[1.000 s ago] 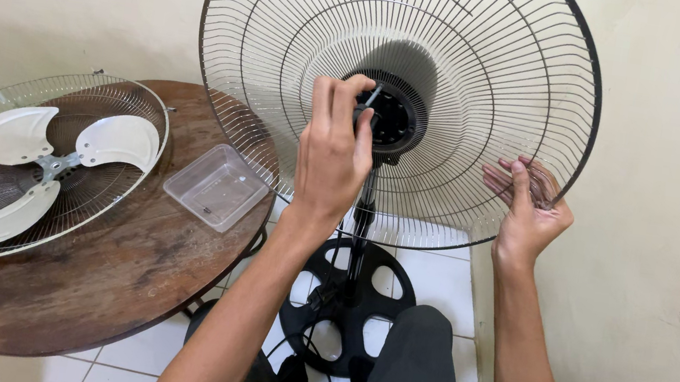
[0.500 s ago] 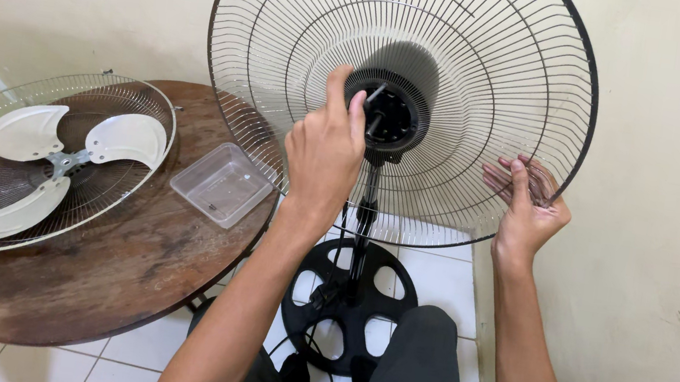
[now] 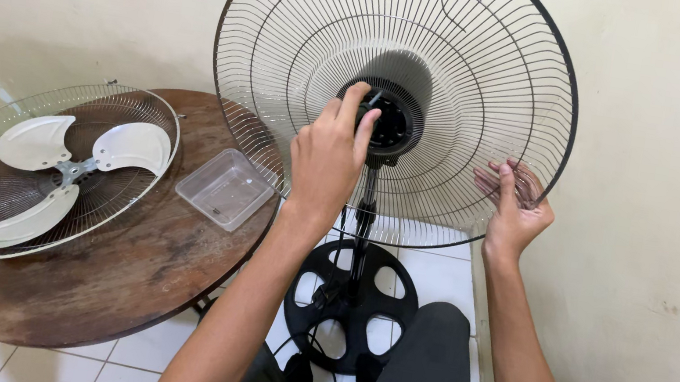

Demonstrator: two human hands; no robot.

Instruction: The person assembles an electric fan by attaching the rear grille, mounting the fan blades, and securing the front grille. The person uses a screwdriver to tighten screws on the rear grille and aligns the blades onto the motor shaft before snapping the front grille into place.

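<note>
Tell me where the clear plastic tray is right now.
In the head view the clear tray lies on the round wooden table, at its right edge, between the loose grille holding the white blades and the left hand.

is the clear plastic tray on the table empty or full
Empty: the wood of the round table shows through the clear tray, with nothing lying inside it.
</note>
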